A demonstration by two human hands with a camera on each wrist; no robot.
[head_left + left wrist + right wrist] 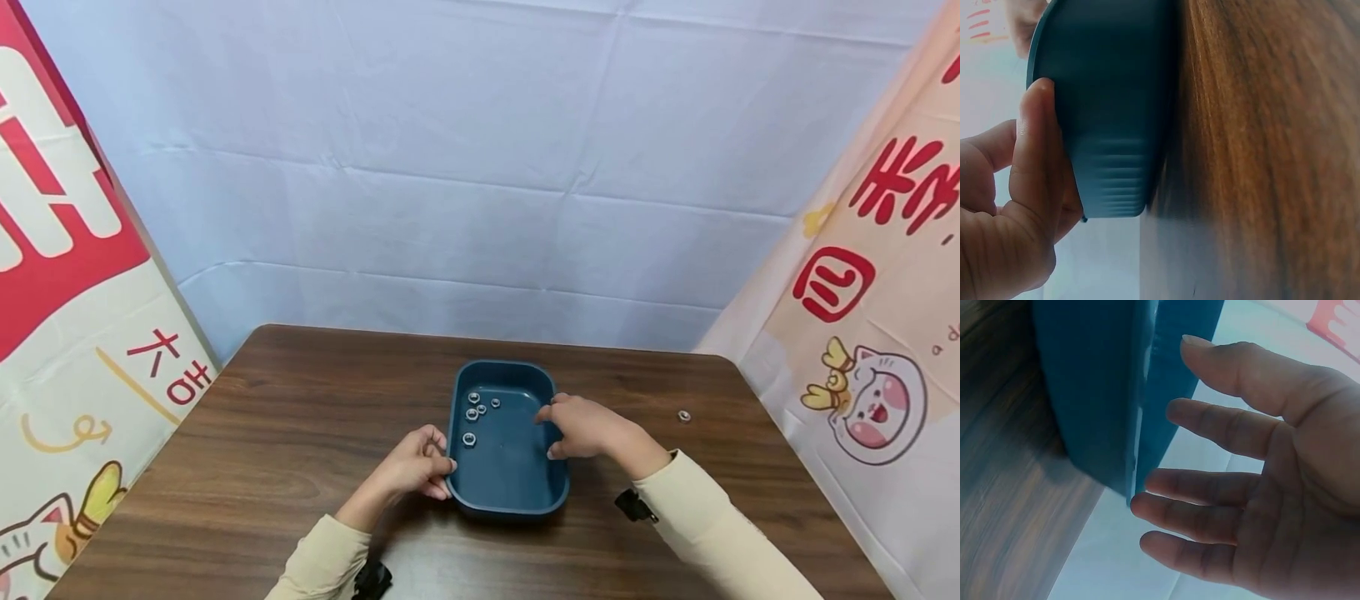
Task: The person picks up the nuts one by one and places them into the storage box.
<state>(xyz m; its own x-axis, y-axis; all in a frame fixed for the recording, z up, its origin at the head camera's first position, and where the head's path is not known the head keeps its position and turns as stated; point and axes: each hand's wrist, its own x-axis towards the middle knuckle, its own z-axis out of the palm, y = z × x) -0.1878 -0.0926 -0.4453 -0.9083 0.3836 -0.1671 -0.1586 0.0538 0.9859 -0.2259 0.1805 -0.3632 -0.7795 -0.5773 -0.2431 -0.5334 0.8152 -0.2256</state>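
A dark teal plastic tray [510,492] stands on the wooden table, and several metal nuts [472,414] lie along its left side. My left hand [414,463] grips the tray's left rim, thumb at the rim and fingers against the outer wall; the left wrist view shows this hand [1029,181] close beside the ribbed wall [1116,175]. Over the right rim reaches my right hand [588,427], its fingertips inside the tray's outline. In the right wrist view its fingers [1197,515] are spread and nearly straight, with nothing between them and the thumb.
Off to the right, a single metal nut [684,416] lies on the brown wooden table [315,400]. A pale blue cloth [450,183] hangs behind the table's far edge. Printed banners [862,333] stand at both sides.
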